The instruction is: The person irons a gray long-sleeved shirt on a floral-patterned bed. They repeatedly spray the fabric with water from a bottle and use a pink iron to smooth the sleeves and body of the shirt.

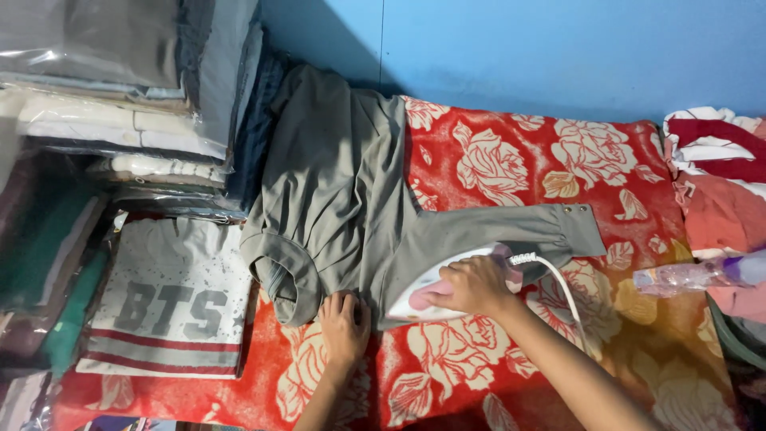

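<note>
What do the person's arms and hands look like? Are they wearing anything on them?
Both arms are bare as far as the picture shows: no sleeves, gloves, watch or bracelets. The left hand and right hand show no rings that I can see. The fingernails look short and plain. The forearms are slim and come in from the bottom edge.

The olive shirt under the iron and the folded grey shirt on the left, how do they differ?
The olive shirt lies spread out and creased on the red floral blanket, while the grey shirt is folded into a neat rectangle. The olive shirt is plain; the grey shirt carries large printed letters and red stripes. The right hand runs the iron over the olive shirt and the left hand presses it flat; the grey shirt lies untouched. Both are knit tops.
</note>
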